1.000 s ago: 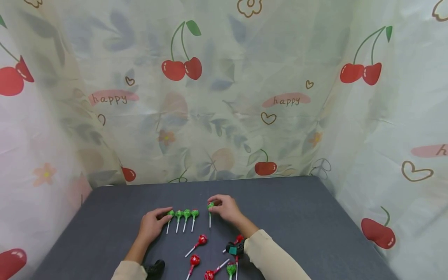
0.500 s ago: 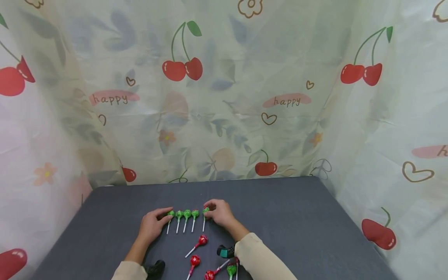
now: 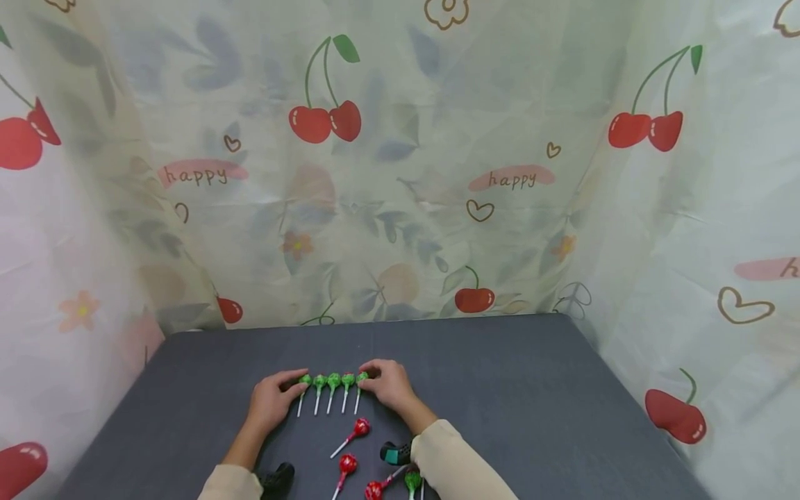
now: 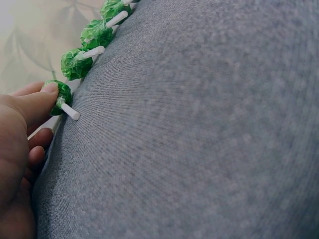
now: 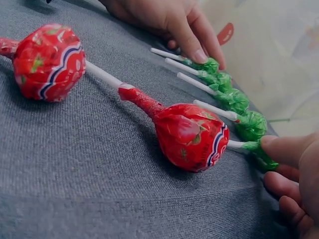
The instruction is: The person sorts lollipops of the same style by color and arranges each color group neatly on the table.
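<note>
Several green-wrapped lollipops (image 3: 334, 381) lie side by side in a row on the dark grey table, white sticks toward me. At the row's left end, my left hand (image 3: 269, 403) pinches the outermost green lollipop (image 4: 63, 94) by its head, between thumb and fingers. My right hand (image 3: 392, 385) holds the green lollipop at the right end (image 5: 264, 158) the same way, its head partly hidden by the thumb and fingers. In the right wrist view, that one lies close beside its neighbour (image 5: 250, 125).
Nearer to me lie loose red lollipops (image 3: 360, 427), another red one (image 3: 348, 464) and a third (image 3: 373, 490). A further green lollipop (image 3: 412, 479) sits by my right sleeve (image 3: 459, 462), which partly covers that area. A patterned curtain (image 3: 400, 208) surrounds the table (image 3: 531, 403).
My right hand has moved left with its green lollipop, bringing it to the right end of the row. My left hand has stayed in place. The right sleeve now covers more of the loose lollipops.
</note>
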`<state>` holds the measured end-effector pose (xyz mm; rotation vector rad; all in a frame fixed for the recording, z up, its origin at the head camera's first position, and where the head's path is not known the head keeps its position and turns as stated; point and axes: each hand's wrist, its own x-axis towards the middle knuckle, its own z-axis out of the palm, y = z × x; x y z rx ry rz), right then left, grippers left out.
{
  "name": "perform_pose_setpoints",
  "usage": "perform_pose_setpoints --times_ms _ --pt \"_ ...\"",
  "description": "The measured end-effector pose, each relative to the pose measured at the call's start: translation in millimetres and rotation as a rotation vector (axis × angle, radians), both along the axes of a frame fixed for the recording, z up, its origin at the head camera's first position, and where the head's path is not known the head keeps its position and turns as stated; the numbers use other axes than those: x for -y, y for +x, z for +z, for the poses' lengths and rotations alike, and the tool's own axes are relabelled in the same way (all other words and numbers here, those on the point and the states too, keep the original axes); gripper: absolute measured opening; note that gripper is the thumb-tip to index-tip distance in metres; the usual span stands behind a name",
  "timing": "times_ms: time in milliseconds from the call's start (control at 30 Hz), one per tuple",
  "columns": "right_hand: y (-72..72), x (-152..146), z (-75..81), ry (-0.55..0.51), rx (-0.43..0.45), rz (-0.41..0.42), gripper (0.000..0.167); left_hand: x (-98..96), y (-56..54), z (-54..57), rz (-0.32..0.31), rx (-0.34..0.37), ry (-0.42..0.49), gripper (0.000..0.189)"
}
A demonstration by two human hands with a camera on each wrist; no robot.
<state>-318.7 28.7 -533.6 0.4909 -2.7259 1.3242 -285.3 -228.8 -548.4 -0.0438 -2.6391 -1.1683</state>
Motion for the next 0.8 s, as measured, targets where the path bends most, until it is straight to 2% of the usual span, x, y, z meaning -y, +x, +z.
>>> perform_pose_setpoints --times_ms 233,467,800 --pt "1.1 0.0 -2.7 -0.014 0.011 -0.024 0.02 -0.8 0.1 0.4 -0.002 -0.009 -0.008 0.03" --pt "1.9 -0.4 -4.8 -0.017 -0.034 -0.006 0.021 -1.0 0.4 1.2 0.001 -0.017 -0.012 0.03" --pt "1.9 -0.6 -2.0 0.004 0.003 -0.005 0.022 -1.4 0.7 3.3 0.004 -0.001 -0.01 0.031"
